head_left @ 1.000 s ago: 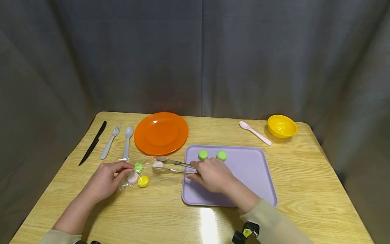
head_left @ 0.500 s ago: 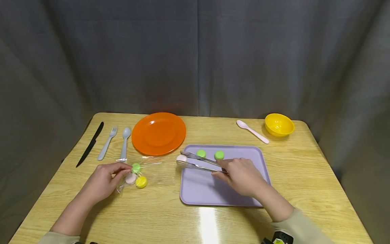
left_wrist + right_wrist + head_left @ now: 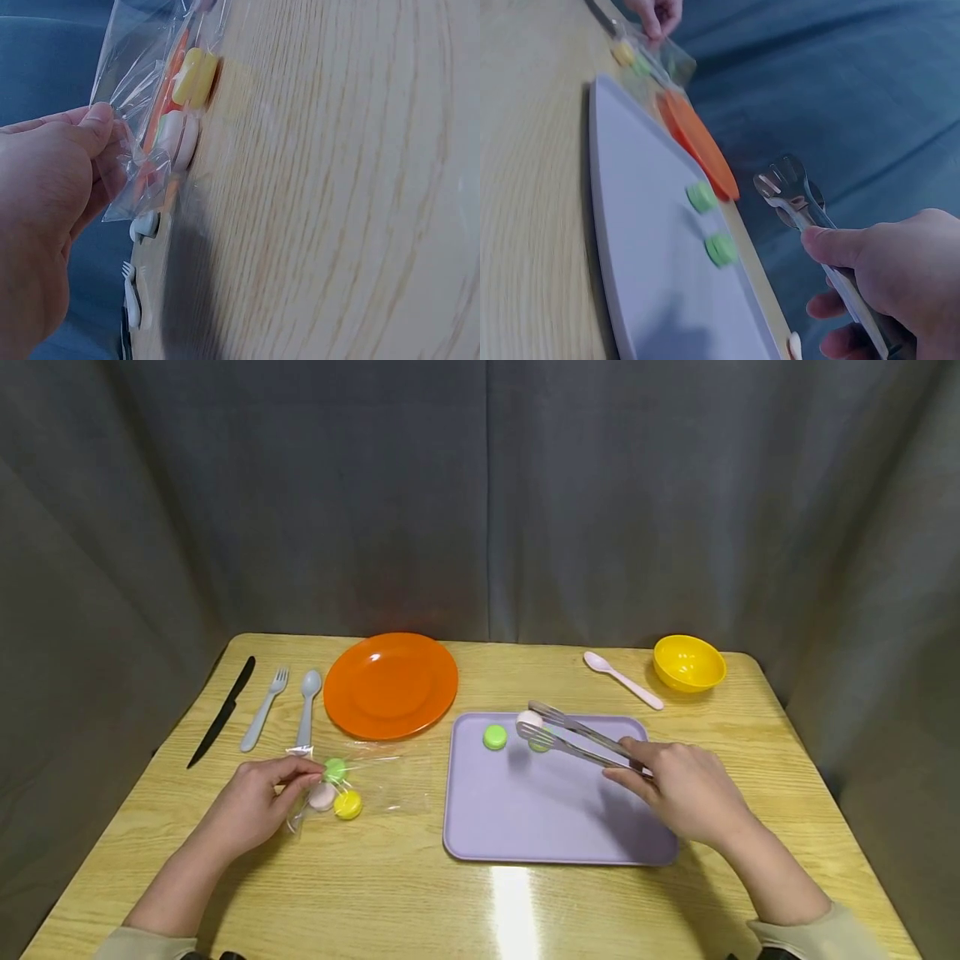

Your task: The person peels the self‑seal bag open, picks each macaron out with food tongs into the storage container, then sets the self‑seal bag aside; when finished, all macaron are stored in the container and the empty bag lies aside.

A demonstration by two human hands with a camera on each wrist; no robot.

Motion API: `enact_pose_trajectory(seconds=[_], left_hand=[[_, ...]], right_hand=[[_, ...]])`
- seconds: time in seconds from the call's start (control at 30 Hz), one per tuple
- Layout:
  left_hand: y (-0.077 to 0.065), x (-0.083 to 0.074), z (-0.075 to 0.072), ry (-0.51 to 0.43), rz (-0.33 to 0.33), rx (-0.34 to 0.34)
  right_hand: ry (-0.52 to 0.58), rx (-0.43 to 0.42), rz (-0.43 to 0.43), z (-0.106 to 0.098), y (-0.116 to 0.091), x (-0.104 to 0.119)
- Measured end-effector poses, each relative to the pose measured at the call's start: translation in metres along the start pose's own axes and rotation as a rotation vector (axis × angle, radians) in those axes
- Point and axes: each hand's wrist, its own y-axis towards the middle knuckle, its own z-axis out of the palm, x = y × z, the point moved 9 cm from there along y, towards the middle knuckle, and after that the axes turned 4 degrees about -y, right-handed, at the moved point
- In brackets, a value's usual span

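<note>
My left hand (image 3: 258, 802) pinches the edge of a clear plastic bag (image 3: 124, 67) between thumb and fingers. Inside the bag lie a green macaron (image 3: 335, 770), a yellow macaron (image 3: 348, 805) and a pale pink one. With my right hand (image 3: 693, 789) I grip metal tongs (image 3: 592, 753), whose tips squeeze another pale pink macaron (image 3: 528, 719). The tongs are raised over the back of a lilac tray (image 3: 555, 831). Two green macarons sit on it: one (image 3: 495, 737) in plain sight, the other (image 3: 721, 250) partly hidden behind the tongs in the head view.
An orange plate (image 3: 392, 685) stands behind the bag. To its left lie a black knife (image 3: 222, 714), a grey fork (image 3: 265, 710) and a grey spoon (image 3: 307, 710). At back right are a pink spoon (image 3: 624, 681) and a yellow bowl (image 3: 688, 664).
My right hand has carried the tongs and pale pink macaron rightward, out of the bag and over the tray. The left hand has kept its place at the bag.
</note>
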Motion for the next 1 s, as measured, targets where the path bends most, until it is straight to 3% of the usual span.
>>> enact_pose_trajectory(seconds=[0.2, 0.4, 1.0], left_hand=[[0.0, 0.001, 0.0, -0.002, 0.006, -0.002], [-0.001, 0.001, 0.0, 0.0, -0.001, 0.0], [-0.002, 0.001, -0.001, -0.001, 0.0, -0.001]], right_hand=[[-0.03, 0.021, 0.073, -0.005, -0.018, -0.031], [-0.056, 0.026, 0.084, -0.002, -0.028, -0.051], [-0.044, 0.105, 0.151, 0.03, -0.04, -0.079]])
